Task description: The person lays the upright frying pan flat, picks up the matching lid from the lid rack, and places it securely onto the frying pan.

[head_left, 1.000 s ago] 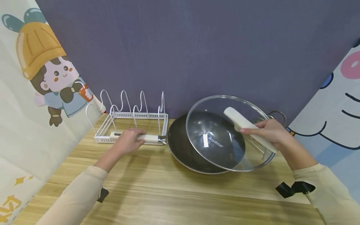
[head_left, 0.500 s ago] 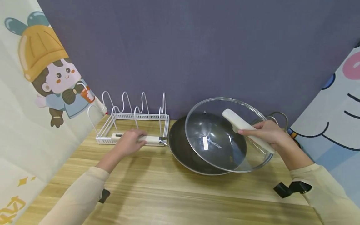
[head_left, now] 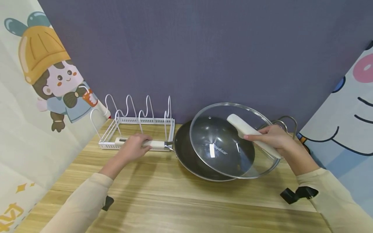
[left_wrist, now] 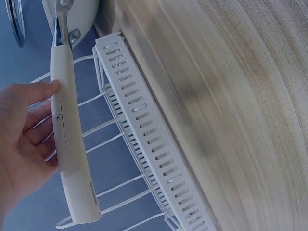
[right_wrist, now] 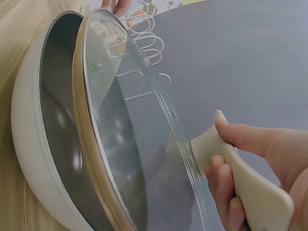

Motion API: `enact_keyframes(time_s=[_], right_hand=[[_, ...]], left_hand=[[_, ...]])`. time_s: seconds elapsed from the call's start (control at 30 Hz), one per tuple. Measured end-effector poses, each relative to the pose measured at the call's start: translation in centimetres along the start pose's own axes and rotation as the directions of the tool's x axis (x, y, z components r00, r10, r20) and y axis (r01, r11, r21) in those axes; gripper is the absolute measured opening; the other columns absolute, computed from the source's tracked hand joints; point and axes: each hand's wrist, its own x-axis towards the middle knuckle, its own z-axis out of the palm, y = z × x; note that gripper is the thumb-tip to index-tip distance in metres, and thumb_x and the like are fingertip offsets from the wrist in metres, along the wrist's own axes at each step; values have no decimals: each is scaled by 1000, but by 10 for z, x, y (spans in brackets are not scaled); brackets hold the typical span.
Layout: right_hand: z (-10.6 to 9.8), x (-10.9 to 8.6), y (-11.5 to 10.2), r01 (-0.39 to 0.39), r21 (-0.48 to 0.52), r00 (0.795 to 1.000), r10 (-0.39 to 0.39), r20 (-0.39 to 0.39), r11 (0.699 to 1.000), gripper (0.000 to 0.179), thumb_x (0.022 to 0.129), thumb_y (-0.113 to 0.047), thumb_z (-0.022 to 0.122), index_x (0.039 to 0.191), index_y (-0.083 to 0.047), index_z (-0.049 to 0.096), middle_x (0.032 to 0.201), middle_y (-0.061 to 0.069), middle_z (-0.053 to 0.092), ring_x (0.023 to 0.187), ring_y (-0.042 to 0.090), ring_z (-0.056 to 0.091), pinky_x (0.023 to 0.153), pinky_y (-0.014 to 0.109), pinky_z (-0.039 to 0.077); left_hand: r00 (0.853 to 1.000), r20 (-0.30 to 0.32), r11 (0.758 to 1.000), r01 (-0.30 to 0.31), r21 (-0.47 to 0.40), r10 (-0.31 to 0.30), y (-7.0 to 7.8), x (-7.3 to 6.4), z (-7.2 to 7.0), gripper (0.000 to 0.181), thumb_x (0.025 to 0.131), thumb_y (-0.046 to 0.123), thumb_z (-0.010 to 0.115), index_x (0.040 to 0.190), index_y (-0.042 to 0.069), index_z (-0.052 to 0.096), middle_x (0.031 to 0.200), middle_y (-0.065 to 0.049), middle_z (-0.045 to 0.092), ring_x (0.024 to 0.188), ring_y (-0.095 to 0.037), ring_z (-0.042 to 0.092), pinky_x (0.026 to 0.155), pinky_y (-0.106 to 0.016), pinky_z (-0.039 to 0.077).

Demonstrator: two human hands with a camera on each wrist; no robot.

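Observation:
A dark-lined wok (head_left: 186, 158) with a pale outside (right_wrist: 29, 130) stands on the wooden table. Its cream handle (left_wrist: 72, 144) points left, over the front of a white wire rack (head_left: 109, 129). My left hand (head_left: 134, 147) grips that handle, thumb on the near side in the left wrist view. A round glass lid (head_left: 204, 113) is tilted above the wok, overlapping its right part in the head view. My right hand (head_left: 274, 139) holds the lid by its long cream knob (right_wrist: 245, 183). In the right wrist view a gap shows between the lid's edge and the wok's rim.
Behind the lid, at the right, a metal wire rack (head_left: 288, 121) stands against the dark back panel (head_left: 186, 58). Wooden table (head_left: 175, 207) runs along the front. Printed cartoon sheets (head_left: 26, 145) flank both sides.
My right hand has moved slightly left with the lid, bringing it a little further over the wok. The left hand keeps its grip on the wok's handle.

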Motion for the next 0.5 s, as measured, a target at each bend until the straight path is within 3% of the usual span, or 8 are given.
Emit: enact_keyframes(time_s=[0.2, 0.5], right_hand=[[2, 2, -3, -2, -11, 1000, 2, 5, 1000, 77, 78, -52, 73, 123, 9, 59, 93, 6, 64, 78, 15, 59, 64, 26, 53], [7, 5, -2, -7, -6, 1000, 7, 12, 1000, 77, 77, -51, 75, 121, 10, 59, 79, -1, 69, 70, 12, 62, 62, 26, 54]], left_hand=[[1000, -5, 1000, -1, -1, 1, 1, -1, -1, 30, 83, 15, 72, 110, 2, 68, 108, -18, 70, 99, -36, 66, 88, -50, 55], [1000, 1, 1000, -5, -2, 5, -1, -1, 2, 33, 82, 15, 72, 112, 0, 66, 109, -19, 70, 99, -36, 65, 88, -50, 55]])
